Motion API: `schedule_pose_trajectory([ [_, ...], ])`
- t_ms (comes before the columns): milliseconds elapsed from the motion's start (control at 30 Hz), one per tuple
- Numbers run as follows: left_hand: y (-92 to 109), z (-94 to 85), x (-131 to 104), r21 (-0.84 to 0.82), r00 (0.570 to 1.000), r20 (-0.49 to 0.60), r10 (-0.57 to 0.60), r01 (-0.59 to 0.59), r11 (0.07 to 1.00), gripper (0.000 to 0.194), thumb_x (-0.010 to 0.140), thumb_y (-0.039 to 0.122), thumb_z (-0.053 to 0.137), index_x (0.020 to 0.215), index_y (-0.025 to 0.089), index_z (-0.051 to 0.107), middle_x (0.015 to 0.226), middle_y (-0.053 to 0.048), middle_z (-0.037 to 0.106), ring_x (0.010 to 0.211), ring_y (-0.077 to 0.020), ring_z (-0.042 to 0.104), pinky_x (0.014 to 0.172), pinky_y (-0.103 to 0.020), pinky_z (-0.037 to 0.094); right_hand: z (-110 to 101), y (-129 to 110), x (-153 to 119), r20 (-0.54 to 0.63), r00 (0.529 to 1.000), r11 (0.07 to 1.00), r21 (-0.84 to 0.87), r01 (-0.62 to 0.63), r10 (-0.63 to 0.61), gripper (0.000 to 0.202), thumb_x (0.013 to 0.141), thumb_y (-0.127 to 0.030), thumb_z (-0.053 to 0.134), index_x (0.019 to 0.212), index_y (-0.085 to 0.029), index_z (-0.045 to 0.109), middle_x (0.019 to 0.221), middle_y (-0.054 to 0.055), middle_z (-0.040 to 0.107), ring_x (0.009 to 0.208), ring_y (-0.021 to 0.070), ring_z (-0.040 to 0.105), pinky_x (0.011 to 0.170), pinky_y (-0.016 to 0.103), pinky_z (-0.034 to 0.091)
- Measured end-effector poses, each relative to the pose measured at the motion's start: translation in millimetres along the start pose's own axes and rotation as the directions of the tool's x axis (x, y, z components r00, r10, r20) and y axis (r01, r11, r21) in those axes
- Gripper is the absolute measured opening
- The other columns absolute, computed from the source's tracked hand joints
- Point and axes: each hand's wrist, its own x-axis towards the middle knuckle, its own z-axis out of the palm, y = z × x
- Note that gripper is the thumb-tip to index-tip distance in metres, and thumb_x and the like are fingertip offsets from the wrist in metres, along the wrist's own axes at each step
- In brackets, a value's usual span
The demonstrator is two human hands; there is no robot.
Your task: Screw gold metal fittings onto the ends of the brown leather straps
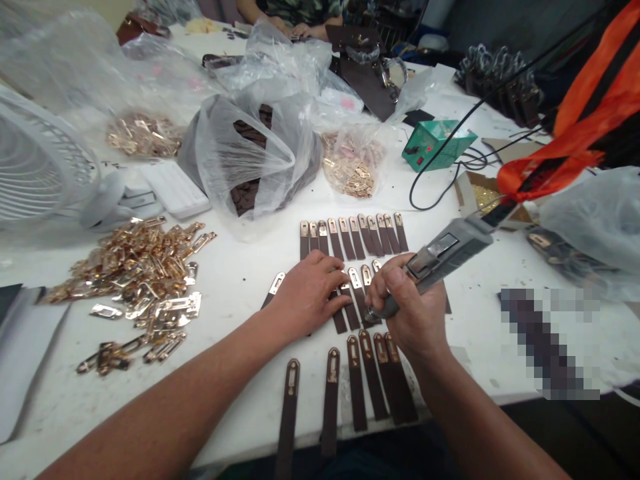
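My right hand [413, 303] is wrapped round a grey electric screwdriver [450, 250], its tip angled down to the left among the middle row of straps. My left hand [313, 293] lies over that row with its fingers spread, and the fingertips touch a dark brown strap [351, 315] with a gold metal end piece. Just left of that hand, another strap [273, 290] is partly covered by it. Behind my hands runs a row of similar straps [347, 243]. Nearer to me lie several more straps [356, 387], their gold ends pointing away.
Loose gold metal plates [145, 267] are heaped on the left, near a white fan [40, 160]. Plastic bags [210, 160] stand behind. A green power box [437, 143] with a black cable sits back right, beside a carton of small gold pieces [485, 197]. Another person's hands [300, 30] are at the far side.
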Motion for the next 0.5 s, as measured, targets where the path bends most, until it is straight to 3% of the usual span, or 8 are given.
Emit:
schedule_pose_trajectory([
  [500,-1.2,3.0,-0.2,0.010,1.000,-0.019,0.003,-0.003,1.000,0.028,0.100,0.041,0.074,0.114,0.018,0.079,0.128,-0.009,0.070,0.116,-0.0291,0.056,0.105,-0.046,0.050,1.7,-0.7,-1.2,0.007,1.000,0.999,0.048,0.010,-0.010,0.029,0.097,-0.039,0.080,0.088,-0.020,0.060,0.066,-0.004,0.057,0.053,0.0108,0.055,0.053,0.027,0.043],
])
